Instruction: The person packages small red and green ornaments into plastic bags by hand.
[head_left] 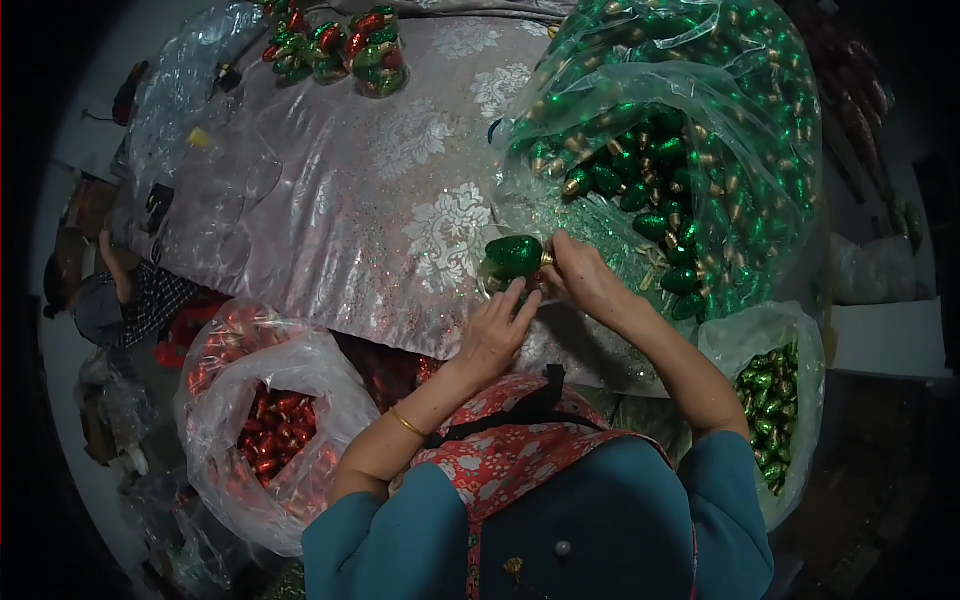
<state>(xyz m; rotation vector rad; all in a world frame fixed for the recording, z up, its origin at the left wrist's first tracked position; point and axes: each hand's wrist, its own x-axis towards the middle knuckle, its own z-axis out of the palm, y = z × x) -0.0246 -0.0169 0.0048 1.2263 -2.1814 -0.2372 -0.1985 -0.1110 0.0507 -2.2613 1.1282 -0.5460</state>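
Observation:
A glittery green bulb-shaped ornament with a gold cap lies on its side over the near part of the table. My right hand pinches it at the cap end. Just below it, my left hand has its fingers bent around a small clear plastic bag, mostly hidden by the ornament and fingers. A bit of red shows by the fingertips. Close to my right hand, a large clear bag lies on its side, its mouth toward me, with many green ornaments inside.
A pale floral cloth with scattered glitter covers the table. Filled packs of red and green ornaments stand at the far left. Open bags hold red ornaments at lower left and lighter green ones at right. Another person is at far left.

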